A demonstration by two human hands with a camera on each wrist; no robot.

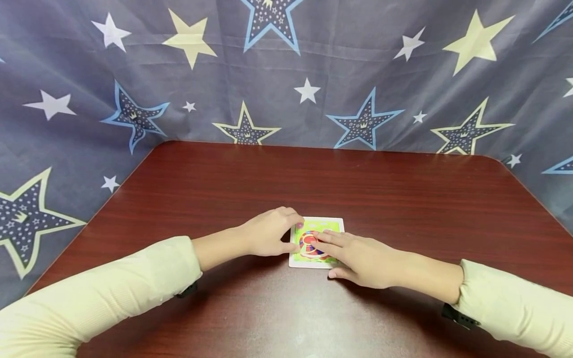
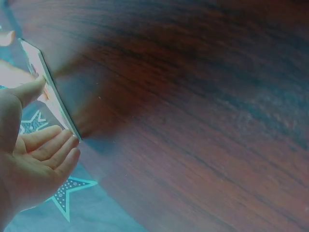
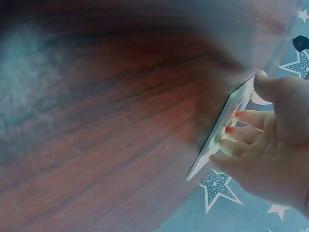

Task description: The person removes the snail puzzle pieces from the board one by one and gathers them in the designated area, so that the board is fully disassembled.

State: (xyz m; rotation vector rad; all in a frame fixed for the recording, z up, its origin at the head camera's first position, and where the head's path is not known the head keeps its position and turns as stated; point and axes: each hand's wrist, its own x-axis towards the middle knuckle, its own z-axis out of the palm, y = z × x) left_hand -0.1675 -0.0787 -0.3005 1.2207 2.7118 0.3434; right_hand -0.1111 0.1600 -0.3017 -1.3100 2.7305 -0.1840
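- Head view: card (image 1: 309, 255) on table (image 1: 215, 194), 5 o'clock from middle.
- Left hand (image 1: 270, 232): thumb and fingers wide apart, at its 9 o'clock.
- Right hand (image 1: 364, 259): straight fingers on it, from 4 o'clock, maybe to steady it.

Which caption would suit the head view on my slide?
Left hand and right hand touch a white-bordered picture card on a reddish-brown table, before a starry cloth.
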